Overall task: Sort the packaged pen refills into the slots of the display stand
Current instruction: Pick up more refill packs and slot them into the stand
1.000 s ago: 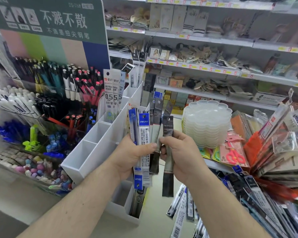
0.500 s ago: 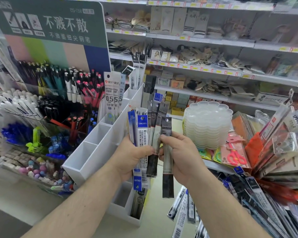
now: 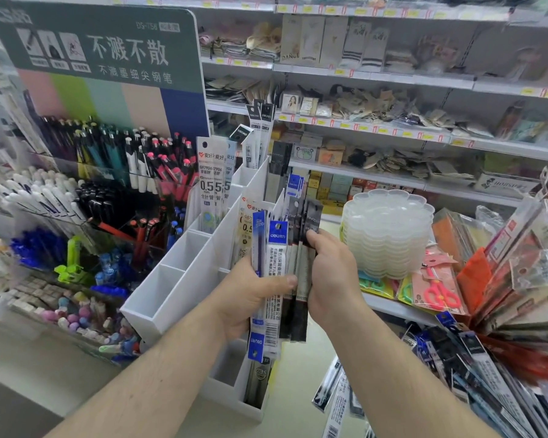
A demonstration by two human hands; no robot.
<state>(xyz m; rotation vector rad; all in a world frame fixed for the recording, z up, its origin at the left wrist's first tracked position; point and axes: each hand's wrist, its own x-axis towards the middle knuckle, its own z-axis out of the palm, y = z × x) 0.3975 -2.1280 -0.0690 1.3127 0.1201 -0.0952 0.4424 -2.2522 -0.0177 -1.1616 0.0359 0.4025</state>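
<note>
My left hand (image 3: 249, 298) grips an upright fan of packaged pen refills (image 3: 274, 267), blue-and-white packs at the left and dark ones at the right. My right hand (image 3: 332, 276) pinches a dark refill pack (image 3: 302, 279) at the right edge of that fan, pressed against the others. Behind them stands the white stepped display stand (image 3: 184, 276). Its upper slots hold white 0.5 refill packs (image 3: 212, 181) and dark packs (image 3: 261, 128). One low front slot holds a dark pack (image 3: 258, 380).
Racks of pens (image 3: 108, 172) stand to the left of the stand. A stack of clear plastic trays (image 3: 389, 232) sits to the right, with scissors packs (image 3: 437, 289) and a pile of loose refill packs (image 3: 487, 358) at lower right. Store shelves (image 3: 393, 77) fill the back.
My right hand has lifted its dark pack and brought it left, against the fan held in my left hand. Both hands have risen slightly.
</note>
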